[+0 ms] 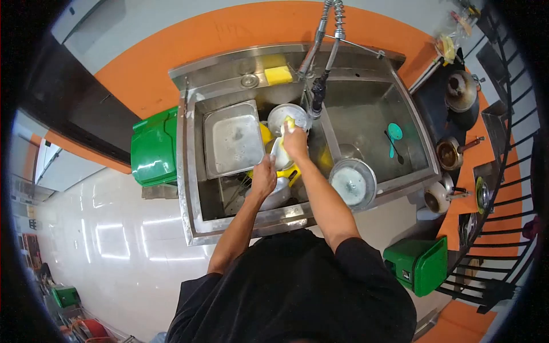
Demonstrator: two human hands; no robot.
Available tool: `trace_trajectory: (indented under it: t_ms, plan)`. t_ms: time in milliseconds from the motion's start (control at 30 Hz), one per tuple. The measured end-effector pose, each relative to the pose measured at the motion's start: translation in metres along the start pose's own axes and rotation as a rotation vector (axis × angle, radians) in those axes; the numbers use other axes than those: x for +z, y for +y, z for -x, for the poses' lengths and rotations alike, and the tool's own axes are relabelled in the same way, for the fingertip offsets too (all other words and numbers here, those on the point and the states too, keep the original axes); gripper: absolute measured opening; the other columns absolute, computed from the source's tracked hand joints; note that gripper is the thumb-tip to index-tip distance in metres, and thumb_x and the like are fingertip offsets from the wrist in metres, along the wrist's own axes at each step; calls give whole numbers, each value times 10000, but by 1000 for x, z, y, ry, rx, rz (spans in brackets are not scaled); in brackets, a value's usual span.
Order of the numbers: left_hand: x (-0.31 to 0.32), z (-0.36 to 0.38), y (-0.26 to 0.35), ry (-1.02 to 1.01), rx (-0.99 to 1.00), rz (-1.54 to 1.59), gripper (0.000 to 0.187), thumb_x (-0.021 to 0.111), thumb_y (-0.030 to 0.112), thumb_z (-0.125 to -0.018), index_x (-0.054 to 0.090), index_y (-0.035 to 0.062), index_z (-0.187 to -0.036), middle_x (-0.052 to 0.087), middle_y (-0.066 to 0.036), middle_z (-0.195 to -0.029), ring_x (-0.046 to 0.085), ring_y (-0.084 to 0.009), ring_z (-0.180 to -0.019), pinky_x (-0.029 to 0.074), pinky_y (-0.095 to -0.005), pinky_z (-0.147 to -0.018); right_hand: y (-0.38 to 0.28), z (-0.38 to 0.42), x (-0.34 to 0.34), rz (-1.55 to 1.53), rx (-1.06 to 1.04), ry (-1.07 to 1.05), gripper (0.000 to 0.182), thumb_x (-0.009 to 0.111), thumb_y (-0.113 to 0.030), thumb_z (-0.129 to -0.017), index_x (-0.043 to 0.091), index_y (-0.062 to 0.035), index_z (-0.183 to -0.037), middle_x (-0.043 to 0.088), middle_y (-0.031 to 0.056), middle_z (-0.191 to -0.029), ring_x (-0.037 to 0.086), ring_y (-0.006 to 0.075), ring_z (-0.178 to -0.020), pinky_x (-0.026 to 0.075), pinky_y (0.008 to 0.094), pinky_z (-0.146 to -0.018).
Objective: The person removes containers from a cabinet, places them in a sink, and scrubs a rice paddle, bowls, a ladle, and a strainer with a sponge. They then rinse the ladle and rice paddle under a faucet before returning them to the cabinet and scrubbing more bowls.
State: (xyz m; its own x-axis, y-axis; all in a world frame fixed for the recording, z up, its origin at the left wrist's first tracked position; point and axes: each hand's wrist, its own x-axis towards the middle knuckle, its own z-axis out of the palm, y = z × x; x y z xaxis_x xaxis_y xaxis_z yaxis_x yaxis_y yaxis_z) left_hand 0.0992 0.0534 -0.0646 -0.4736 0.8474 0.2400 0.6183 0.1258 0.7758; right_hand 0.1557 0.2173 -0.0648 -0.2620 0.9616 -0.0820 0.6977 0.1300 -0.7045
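With the right hand (294,143), gripping a yellow sponge (290,122), knuckles turned up toward the camera. Reaching well forward on that side, nearly straight at the elbow, with the forearm slanting away and to the left over the near rim of the sink (197,233). With the left hand (264,176), set lower and nearer to the body, closed at the near-left edge of a white dish (280,153); hard to make out just where the fingertips lie. Angled forward and to the right with that forearm.

Held over the left basin, in front of the round metal pot (278,117) and to the right of the rectangular metal tray (231,137). Pointing away from the body, with the dish's long axis running roughly near to far; apparently tilted rather than flat, though partly hidden by the hands.

Seen in the left basin: the tray at the left with pale specks inside, the pot at the far side, a rounded metal vessel (276,198) below the hands, and yellow items (294,174), mostly covered. At the near-left corner of the right basin, a metal bowl (353,184) with cloudy, foamy liquid. Farther right on the same basin's floor, a teal ladle (394,131) and a dark spoon (399,157), close together. On the far ledge, a flat yellow block (278,75), left of the black spray nozzle (318,94).
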Motion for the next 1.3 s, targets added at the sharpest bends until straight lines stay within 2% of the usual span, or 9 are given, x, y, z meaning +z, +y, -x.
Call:
trace_trajectory:
  t_ms: [100, 267, 533, 600, 633, 867, 1000, 1100, 1300]
  plan:
    - [-14, -9, 8, -63, -436, 764, 548, 315, 519, -1022, 536, 54, -835, 518, -27, -576, 437, -104, -409, 322, -265, -380, -35, 24, -28, -1003, 202, -346, 259, 571, -256, -928, 646, -17, -995, 666, 226, -956, 630, 434, -848, 508, 459, -716]
    - [0, -12, -16, -411, -769, 1159, 716, 177, 782, -892, 492, 144, -808, 423, 21, -556, 321, -77, -389, 183, -229, -361, -32, 52, 19, -458, -745, 69, 306, 593, -306, -920, 637, -5, -956, 660, 232, -820, 632, 392, -684, 499, 455, -650]
    - [-21, -4, 5, -434, -797, 1212, 731, 198, 767, -904, 526, 114, -918, 381, 31, -561, 271, -70, -402, 169, -231, -373, -40, 23, 6, -379, -57, -31, 379, 602, -363, -898, 646, 9, -953, 668, 212, -830, 653, 334, -793, 477, 436, -681]
    - [-27, -11, 16, -244, -839, 1191, 649, 267, 694, -946, 524, 98, -921, 359, 36, -542, 282, -73, -397, 182, -247, -366, -46, 49, -4, -542, -220, -257, 377, 588, -371, -898, 656, -4, -955, 670, 212, -829, 660, 341, -784, 495, 457, -665]
    - [-21, -14, -1, -370, -775, 1185, 573, 302, 634, -970, 515, 104, -919, 348, 42, -542, 280, -75, -391, 190, -259, -361, -42, 47, 21, -203, -976, 243, 373, 589, -369, -888, 663, -12, -971, 669, 227, -857, 660, 363, -806, 509, 463, -680]
    - [-8, -4, 12, -376, -754, 1038, 692, 204, 696, -949, 541, 93, -904, 322, 35, -515, 232, -87, -390, 174, -280, -375, -22, 4, 17, -232, 68, 178, 328, 607, -299, -834, 688, 18, -863, 670, 250, -773, 669, 413, -768, 540, 473, -702]
    - [-17, -17, 1, -373, -686, 1200, 700, 206, 696, -950, 549, 86, -969, 340, 31, -526, 240, -70, -400, 184, -259, -380, -24, 21, 5, -762, 51, -223, 340, 612, -291, -821, 687, 32, -897, 667, 278, -818, 666, 424, -791, 539, 478, -707]
    - [-3, -19, 20, -232, -822, 1070, 623, 257, 651, -970, 519, 86, -946, 409, 16, -582, 278, -73, -383, 194, -244, -362, -16, 38, 36, -109, -828, 391, 368, 598, -317, -873, 696, 34, -829, 663, 255, -754, 659, 422, -710, 517, 463, -643]
    - [-2, -5, 10, -418, -683, 1092, 691, 264, 722, -929, 524, 82, -934, 390, 13, -534, 276, -102, -374, 188, -261, -390, -29, -14, 6, -135, 68, 172, 273, 629, -275, -796, 661, -19, -886, 662, 212, -810, 639, 428, -811, 527, 462, -763]
